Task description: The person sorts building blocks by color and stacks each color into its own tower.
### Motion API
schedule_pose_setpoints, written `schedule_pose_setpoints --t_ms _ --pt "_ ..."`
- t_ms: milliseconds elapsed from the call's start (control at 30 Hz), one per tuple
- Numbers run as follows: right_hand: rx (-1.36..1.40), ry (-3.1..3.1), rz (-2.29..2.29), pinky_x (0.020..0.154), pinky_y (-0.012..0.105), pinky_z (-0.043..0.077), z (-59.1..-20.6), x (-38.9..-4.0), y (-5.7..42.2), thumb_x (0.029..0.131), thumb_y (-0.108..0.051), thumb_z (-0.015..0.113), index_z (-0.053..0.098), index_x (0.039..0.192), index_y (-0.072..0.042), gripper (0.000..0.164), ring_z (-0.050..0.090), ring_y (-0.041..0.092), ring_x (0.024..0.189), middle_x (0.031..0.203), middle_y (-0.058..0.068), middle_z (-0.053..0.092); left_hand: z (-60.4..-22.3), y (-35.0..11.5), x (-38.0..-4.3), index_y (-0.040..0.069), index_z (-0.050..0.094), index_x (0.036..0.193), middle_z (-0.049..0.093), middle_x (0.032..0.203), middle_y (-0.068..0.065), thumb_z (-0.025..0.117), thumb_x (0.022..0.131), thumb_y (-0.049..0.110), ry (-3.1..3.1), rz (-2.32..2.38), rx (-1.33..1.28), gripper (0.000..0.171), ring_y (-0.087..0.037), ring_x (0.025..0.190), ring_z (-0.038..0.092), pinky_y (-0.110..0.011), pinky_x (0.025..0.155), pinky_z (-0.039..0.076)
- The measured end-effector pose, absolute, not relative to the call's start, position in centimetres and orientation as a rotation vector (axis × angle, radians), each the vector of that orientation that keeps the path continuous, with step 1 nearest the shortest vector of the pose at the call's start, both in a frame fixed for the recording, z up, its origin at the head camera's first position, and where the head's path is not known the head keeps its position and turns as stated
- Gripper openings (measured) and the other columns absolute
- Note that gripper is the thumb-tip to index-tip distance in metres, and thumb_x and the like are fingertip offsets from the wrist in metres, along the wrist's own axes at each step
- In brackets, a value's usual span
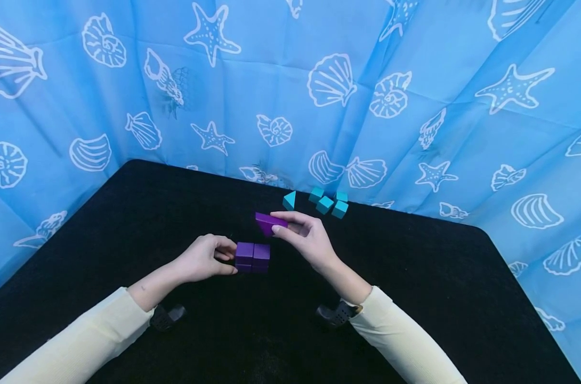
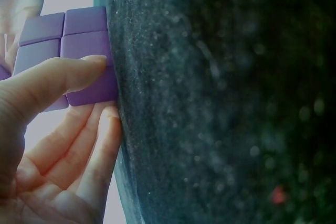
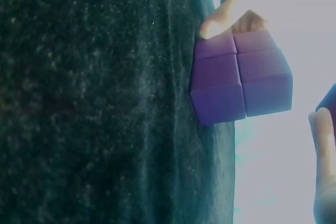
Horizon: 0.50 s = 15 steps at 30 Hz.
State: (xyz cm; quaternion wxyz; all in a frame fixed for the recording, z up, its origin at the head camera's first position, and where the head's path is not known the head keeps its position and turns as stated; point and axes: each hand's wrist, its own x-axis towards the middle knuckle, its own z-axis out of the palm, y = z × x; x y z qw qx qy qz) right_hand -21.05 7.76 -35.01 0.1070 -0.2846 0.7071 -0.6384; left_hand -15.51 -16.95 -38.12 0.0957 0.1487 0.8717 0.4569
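Observation:
Purple cubes stand on the black table, stacked two high and two wide, side by side and touching. My left hand pinches the left side of the stack. In the left wrist view its thumb lies across the near face, with the other fingers behind the cubes. My right hand holds a purple wedge-shaped block between thumb and fingers, raised to the right of and beyond the stack, apart from it. Only an edge of this block shows in the right wrist view.
Toward the table's far edge lie a teal triangular block and several teal cubes, close together. A blue curtain with white shells and starfish hangs behind the table. Dark wrist devices sit at both cuffs.

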Motion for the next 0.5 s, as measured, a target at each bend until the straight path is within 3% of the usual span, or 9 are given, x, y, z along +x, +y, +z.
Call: schedule_pose_setpoints --t_ms 200,367,500 --pt "-0.877 1.977 -1.913 0.086 0.035 0.056 -34.95 -20.98 7.66 0.094 -0.010 0.056 0.058 0.120 0.009 0.032 0.070 0.016 0.088 0.115 0.024 0.062 -38.05 -16.96 -15.60 0.000 0.063 0.112 0.064 0.107 -0.010 0.076 0.076 0.008 2.586 1.352 0.446 0.038 -0.020 0.098 0.063 -0.031 0.086 0.055" --pt "-0.919 1.898 -1.948 0.077 0.030 0.058 -34.84 -20.67 7.47 0.095 -0.009 0.052 0.056 0.119 0.013 0.032 0.068 0.015 0.079 0.105 0.013 0.065 -38.00 -16.91 -15.53 0.000 0.063 0.111 0.064 0.106 -0.010 0.076 0.076 0.008 2.593 1.346 0.444 0.038 -0.021 0.097 0.063 -0.031 0.086 0.055" --pt "-0.930 1.896 -1.940 0.068 0.026 0.057 -34.79 -20.42 7.31 0.097 -0.011 0.052 0.057 0.120 0.010 0.032 0.065 0.015 0.076 0.100 0.005 0.065 -37.99 -16.89 -15.45 0.000 0.063 0.111 0.064 0.106 -0.010 0.076 0.076 0.008 2.592 1.346 0.435 0.038 -0.021 0.097 0.063 -0.031 0.086 0.055"
